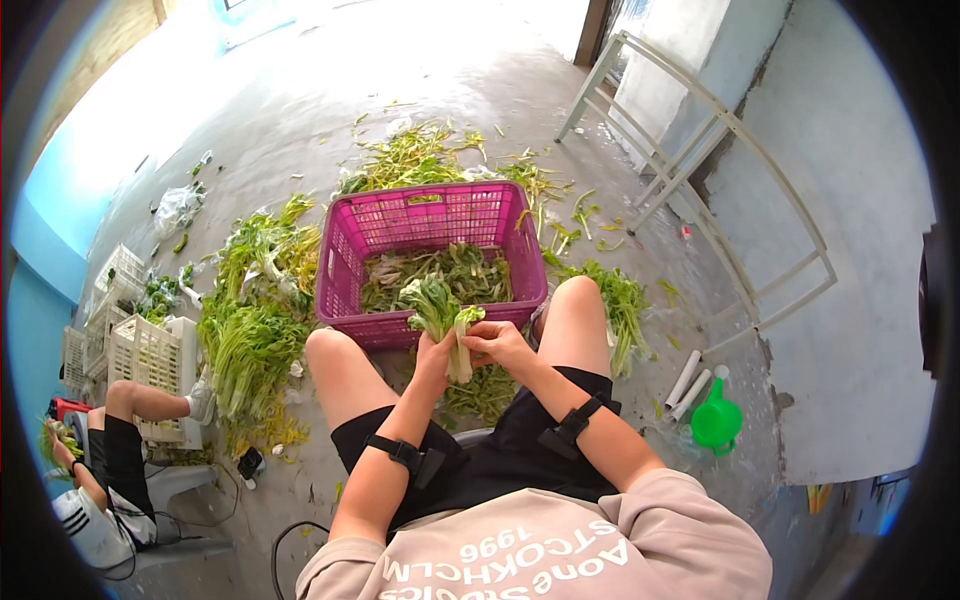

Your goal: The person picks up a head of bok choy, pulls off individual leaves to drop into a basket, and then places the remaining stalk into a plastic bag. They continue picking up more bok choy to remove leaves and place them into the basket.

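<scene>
Between my knees, my left hand (437, 358) grips a bunch of leafy greens (433, 304) with pale stalks, its leaves pointing away from me. My right hand (501, 345) touches the same bunch from the right, fingers and thumb closed at a pale leaf stalk (460, 352); whether it pinches the stalk is hard to tell. Just beyond both hands stands a magenta plastic crate (431, 321), with a layer of darker, wilted-looking leaves (457, 271) on its bottom. More loose greens (480, 394) lie on the floor below my hands, between my thighs.
Leafy stalks (247, 337) are heaped left of the crate, others (616, 300) by my right knee, yellowed leaves (412, 157) behind it. At far left a seated co-worker (112, 480) holds greens near white crates (146, 352). A green plastic container (716, 421), white tubes (684, 379) and a metal frame (724, 120) are right.
</scene>
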### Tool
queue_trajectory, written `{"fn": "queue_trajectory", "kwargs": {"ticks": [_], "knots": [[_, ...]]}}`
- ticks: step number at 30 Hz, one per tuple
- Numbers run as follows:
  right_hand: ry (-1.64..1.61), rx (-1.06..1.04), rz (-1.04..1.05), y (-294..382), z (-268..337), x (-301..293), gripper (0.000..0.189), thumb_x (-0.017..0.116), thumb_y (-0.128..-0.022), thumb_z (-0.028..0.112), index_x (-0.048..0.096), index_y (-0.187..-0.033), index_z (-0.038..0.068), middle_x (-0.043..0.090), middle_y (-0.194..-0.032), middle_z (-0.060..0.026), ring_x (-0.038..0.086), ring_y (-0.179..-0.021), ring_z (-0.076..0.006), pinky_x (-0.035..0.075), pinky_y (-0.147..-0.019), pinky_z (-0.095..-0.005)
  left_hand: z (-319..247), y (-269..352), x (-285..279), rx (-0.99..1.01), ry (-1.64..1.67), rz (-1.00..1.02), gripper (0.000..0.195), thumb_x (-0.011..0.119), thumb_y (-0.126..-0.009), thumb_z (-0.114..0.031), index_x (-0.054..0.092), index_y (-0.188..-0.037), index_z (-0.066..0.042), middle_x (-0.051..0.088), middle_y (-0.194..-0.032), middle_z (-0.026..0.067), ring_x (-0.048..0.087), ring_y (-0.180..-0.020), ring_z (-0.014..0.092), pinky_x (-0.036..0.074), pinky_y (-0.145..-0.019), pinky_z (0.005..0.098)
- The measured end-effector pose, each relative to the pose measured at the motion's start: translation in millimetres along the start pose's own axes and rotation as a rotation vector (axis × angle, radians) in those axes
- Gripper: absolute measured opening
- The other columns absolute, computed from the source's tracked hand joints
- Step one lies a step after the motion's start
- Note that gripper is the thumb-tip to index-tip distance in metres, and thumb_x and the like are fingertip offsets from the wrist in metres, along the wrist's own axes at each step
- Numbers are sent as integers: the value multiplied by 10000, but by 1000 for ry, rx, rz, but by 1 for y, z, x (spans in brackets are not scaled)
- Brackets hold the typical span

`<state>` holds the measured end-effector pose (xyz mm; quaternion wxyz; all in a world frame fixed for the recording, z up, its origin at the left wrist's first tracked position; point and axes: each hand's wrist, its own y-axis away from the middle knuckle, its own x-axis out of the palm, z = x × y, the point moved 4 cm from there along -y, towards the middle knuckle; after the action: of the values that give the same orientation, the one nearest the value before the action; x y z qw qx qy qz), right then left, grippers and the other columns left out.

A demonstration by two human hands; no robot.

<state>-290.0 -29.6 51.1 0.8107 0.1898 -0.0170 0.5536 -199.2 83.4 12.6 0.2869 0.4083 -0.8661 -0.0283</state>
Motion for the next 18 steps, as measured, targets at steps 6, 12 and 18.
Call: {"fn": "queue_trajectory", "kwargs": {"ticks": [6,12,18], "knots": [[71,20,-54,-3,0,-6,235,775,-884,192,709,-1026,16,695,-868,-27,666,-742,-113,582,-670,-285,-9,0,10,-94,190,87,299,630,-971,-264,591,-1189,-64,677,-1016,72,684,-821,182,573,-670,340],[51,-15,-37,0,6,-3,216,777,-873,161,696,-1013,19,691,-861,-21,658,-734,-105,573,-672,-275,-12,1,9,-73,40,62,376,721,-896,-139,579,-1230,-38,668,-1050,80,688,-859,191,570,-710,333],[8,10,-18,1,6,-2,173,748,-884,139,702,-1007,26,689,-868,-20,652,-750,-106,574,-668,-274,-18,-3,-4,11,125,-26,319,699,-907,-154,587,-1184,-42,666,-989,82,687,-823,203,574,-668,350]]}}
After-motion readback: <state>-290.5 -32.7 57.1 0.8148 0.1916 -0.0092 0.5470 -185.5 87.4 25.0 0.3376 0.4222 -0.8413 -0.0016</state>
